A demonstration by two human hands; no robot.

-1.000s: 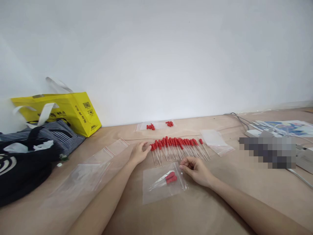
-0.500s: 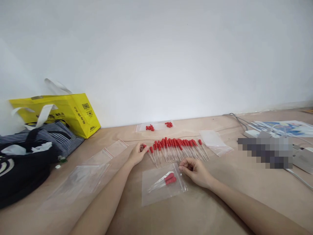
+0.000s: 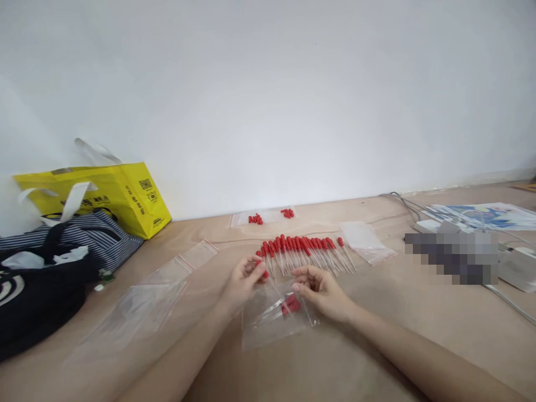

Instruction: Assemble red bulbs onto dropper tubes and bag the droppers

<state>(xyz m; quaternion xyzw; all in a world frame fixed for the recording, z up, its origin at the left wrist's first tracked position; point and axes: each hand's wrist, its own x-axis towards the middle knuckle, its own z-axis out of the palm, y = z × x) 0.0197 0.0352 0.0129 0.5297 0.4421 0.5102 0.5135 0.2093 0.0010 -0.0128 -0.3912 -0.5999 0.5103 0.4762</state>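
A row of glass droppers with red rubber bulbs [image 3: 304, 251] lies on the brown paper-covered table [image 3: 377, 346]. My left hand [image 3: 245, 282] is closed on one red-bulbed dropper [image 3: 264, 273] just in front of that row. My right hand [image 3: 320, 290] pinches the mouth of a small clear zip bag [image 3: 272, 318] and lifts its edge. Inside the bag lie droppers with red bulbs [image 3: 291, 304]. The two hands are close together over the bag's opening.
More clear zip bags lie at the left [image 3: 142, 304] and beyond the row at the right [image 3: 366, 241]. A bag with loose red bulbs [image 3: 270, 215] sits by the wall. A yellow tote [image 3: 109, 195] and dark bags [image 3: 46, 268] crowd the left. Cables, a power strip [image 3: 515, 265] and papers [image 3: 486, 215] lie at right.
My left hand picked one dropper from the row's left end and carried it back toward the bag. My right hand raised the bag's mouth and shifted slightly left.
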